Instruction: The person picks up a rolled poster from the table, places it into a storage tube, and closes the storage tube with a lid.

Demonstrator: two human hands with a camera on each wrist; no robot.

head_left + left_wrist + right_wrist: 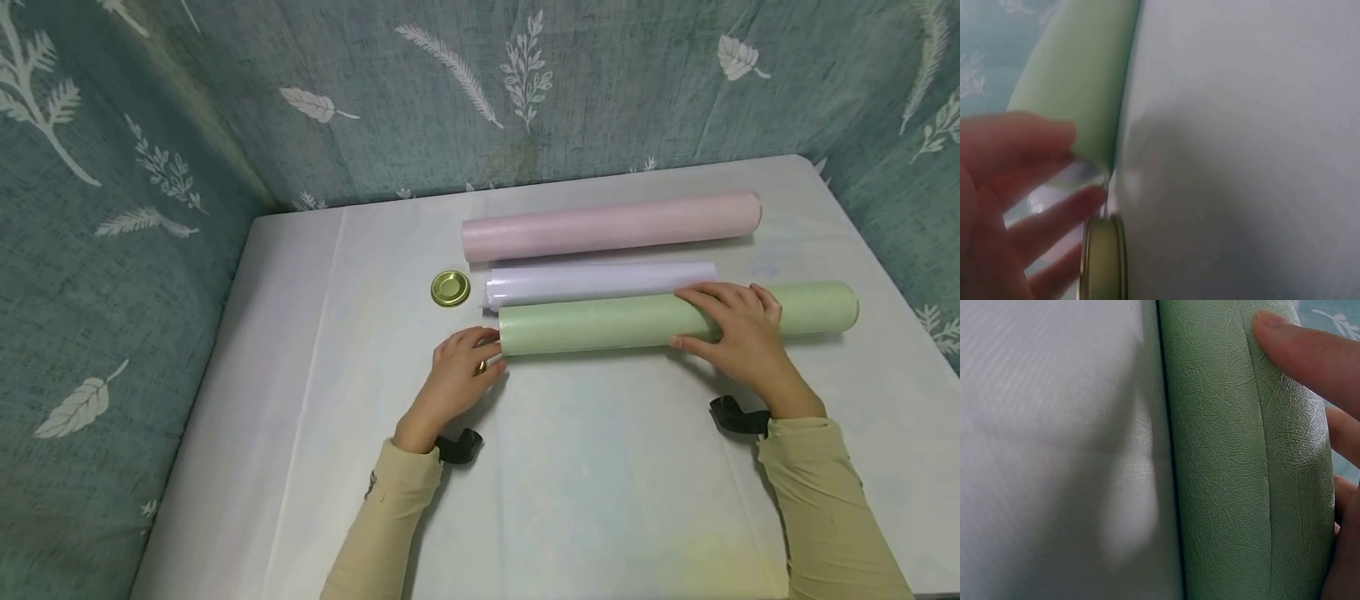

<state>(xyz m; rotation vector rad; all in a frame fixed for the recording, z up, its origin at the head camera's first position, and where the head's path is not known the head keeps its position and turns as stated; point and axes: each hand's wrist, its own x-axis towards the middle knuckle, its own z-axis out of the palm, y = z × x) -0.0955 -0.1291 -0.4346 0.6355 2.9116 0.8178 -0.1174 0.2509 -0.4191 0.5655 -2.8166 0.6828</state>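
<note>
A pale green roll (592,325) with a creased, leathery-looking surface lies across the white table. My right hand (742,329) grips it right of the middle, fingers over the top and thumb on the near side. In the right wrist view a fingertip (1272,322) presses on its surface. At the roll's left end my left hand (457,375) has its fingers loosely bent and spread, touching or almost touching the end. Close beside those fingers a small gold-rimmed round piece (1104,259) stands on edge; I cannot tell whether they hold it.
Behind the green roll lie a shiny pale lilac roll (600,279) and, farther back, a pink roll (611,225). A gold round lid-like disc (450,288) lies flat left of them. Patterned teal cloth (420,125) hangs behind and beside the table (360,275).
</note>
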